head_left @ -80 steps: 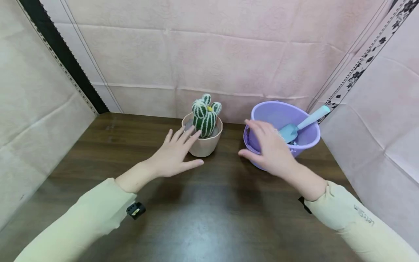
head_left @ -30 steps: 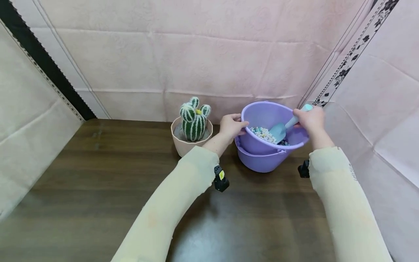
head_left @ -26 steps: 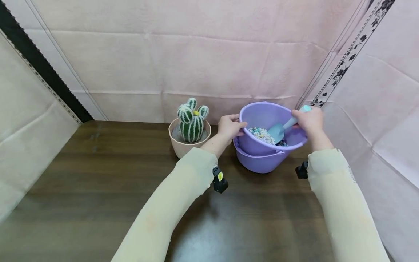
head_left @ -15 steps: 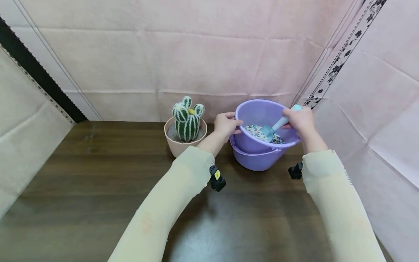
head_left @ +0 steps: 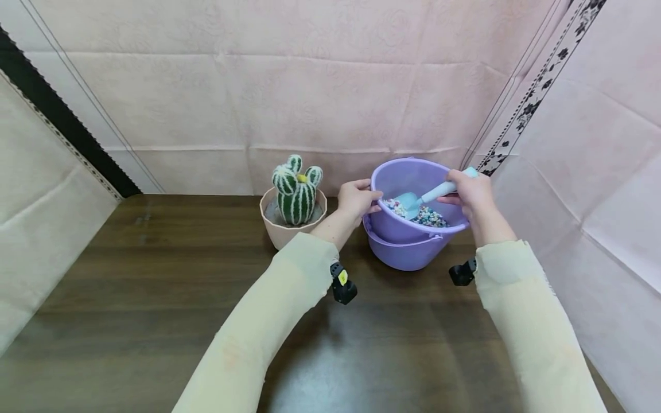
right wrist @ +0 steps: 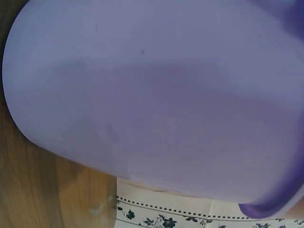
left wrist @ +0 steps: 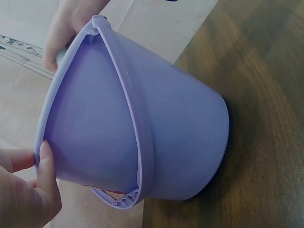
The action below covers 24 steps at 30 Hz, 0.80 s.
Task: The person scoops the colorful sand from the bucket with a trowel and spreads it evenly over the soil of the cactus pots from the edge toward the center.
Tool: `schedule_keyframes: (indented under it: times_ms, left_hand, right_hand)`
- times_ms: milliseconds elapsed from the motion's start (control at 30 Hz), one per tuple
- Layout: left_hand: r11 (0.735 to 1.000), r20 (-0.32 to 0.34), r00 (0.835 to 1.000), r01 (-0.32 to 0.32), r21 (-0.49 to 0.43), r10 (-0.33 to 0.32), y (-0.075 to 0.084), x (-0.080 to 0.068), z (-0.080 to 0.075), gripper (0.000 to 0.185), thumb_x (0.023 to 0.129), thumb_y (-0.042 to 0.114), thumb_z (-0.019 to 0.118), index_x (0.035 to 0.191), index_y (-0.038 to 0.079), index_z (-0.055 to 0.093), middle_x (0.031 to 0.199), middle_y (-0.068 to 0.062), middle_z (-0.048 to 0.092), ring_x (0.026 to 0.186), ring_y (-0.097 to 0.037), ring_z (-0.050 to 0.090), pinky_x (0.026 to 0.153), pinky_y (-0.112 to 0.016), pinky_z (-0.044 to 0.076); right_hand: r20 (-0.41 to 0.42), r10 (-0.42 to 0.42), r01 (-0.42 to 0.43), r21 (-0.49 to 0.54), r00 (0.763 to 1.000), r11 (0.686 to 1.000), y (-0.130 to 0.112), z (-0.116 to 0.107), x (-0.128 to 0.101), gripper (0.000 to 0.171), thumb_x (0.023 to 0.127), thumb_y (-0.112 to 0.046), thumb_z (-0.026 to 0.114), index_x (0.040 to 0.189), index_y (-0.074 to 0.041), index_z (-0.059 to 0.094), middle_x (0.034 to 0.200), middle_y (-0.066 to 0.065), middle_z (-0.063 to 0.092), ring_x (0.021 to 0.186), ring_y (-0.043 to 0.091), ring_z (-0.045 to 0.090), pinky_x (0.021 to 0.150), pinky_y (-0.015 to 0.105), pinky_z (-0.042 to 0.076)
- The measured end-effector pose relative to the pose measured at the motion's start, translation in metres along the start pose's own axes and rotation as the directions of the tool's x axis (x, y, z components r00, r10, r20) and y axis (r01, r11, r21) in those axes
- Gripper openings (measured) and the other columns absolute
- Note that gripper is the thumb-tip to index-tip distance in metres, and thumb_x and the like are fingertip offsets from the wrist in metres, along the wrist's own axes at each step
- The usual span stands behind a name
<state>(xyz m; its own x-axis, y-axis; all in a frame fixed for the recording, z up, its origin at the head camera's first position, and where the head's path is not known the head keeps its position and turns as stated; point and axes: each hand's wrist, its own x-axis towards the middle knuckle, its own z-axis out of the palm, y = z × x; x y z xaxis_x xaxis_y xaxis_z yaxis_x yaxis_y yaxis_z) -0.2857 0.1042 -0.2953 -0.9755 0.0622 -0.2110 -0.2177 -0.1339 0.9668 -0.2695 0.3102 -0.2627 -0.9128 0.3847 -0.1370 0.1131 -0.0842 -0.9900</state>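
A purple bucket [head_left: 408, 255] stands on the table, its handle [left wrist: 130, 102] hanging down around the side. Inside lie small multicoloured pebbles [head_left: 431, 218]. My left hand [head_left: 355, 201] pinches the bucket's left rim between thumb and fingers. With my right hand [head_left: 472, 192] I grip the handle of a light blue toy shovel [head_left: 439, 192], whose blade rests on the pebbles toward the left. In the right wrist view the bucket wall [right wrist: 152, 95] fills most of the picture, and the right hand's fingers are hidden there.
Left of the bucket, a knitted cactus [head_left: 296, 198] sits in a beige pot [head_left: 281, 235], close to my left forearm. The brown wooden table [head_left: 181, 287] meets pale cloth walls [head_left: 310, 103] at the back and both sides.
Both hands have come to the bucket, the left taking its rim and the right the shovel. Lately the shovel blade has shifted left across the pebbles, uncovering more on the right.
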Motion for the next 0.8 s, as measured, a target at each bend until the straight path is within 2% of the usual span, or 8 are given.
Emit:
schedule_keyframes:
  times_ms: [233, 433, 600, 667, 800]
  left_hand:
    - [1.000, -0.010, 1.000, 0.010, 0.018, -0.010, 0.000, 0.002, 0.002, 0.045, 0.081, -0.004, 0.067, 0.125, 0.004, 0.059, 0.119, -0.014, 0.064, 0.093, -0.025, 0.068, 0.060, -0.019, 0.059]
    - [1.000, -0.006, 1.000, 0.012, 0.009, -0.012, -0.001, 0.002, 0.001, 0.045, 0.083, -0.003, 0.066, 0.126, 0.004, 0.058, 0.119, -0.014, 0.063, 0.093, -0.024, 0.067, 0.063, -0.020, 0.059]
    - [1.000, 0.006, 1.000, 0.006, -0.004, -0.006, 0.001, 0.001, 0.000, 0.045, 0.083, -0.004, 0.064, 0.127, 0.003, 0.057, 0.120, -0.016, 0.062, 0.096, -0.027, 0.067, 0.067, -0.023, 0.060]
    - [1.000, 0.010, 1.000, 0.010, -0.005, -0.010, 0.001, 0.001, 0.000, 0.045, 0.083, -0.003, 0.065, 0.127, 0.003, 0.057, 0.121, -0.015, 0.062, 0.096, -0.027, 0.067, 0.068, -0.023, 0.060]
    - [1.000, 0.010, 1.000, 0.023, 0.000, -0.023, 0.001, 0.000, 0.000, 0.045, 0.084, -0.003, 0.065, 0.127, 0.004, 0.057, 0.120, -0.014, 0.063, 0.096, -0.026, 0.067, 0.069, -0.023, 0.060]
  right_hand:
    - [-0.045, 0.033, -0.029, 0.084, 0.998, 0.996, -0.005, -0.003, -0.006, 0.010, 0.084, -0.002, 0.053, 0.089, -0.005, 0.045, 0.068, 0.000, 0.054, 0.055, 0.012, 0.065, 0.061, 0.026, 0.060]
    - [-0.021, 0.082, -0.076, 0.189, 0.996, 0.979, -0.010, -0.010, -0.012, 0.007, 0.086, -0.002, 0.052, 0.091, -0.005, 0.048, 0.070, 0.003, 0.056, 0.057, 0.016, 0.067, 0.063, 0.028, 0.061]
    - [-0.003, 0.110, -0.104, 0.296, 0.994, 0.949, -0.013, -0.018, -0.013, 0.008, 0.086, 0.000, 0.051, 0.080, -0.004, 0.053, 0.070, 0.007, 0.057, 0.058, 0.020, 0.067, 0.062, 0.030, 0.061]
    - [0.002, 0.134, -0.127, 0.342, 0.991, 0.931, -0.014, -0.022, -0.013, 0.008, 0.086, 0.000, 0.050, 0.080, -0.004, 0.053, 0.073, 0.008, 0.056, 0.058, 0.021, 0.066, 0.061, 0.031, 0.061]
    - [0.023, 0.199, -0.188, 0.449, 0.980, 0.873, -0.015, -0.030, -0.011, 0.007, 0.086, 0.000, 0.054, 0.087, -0.004, 0.048, 0.079, 0.012, 0.053, 0.059, 0.024, 0.063, 0.060, 0.035, 0.061]
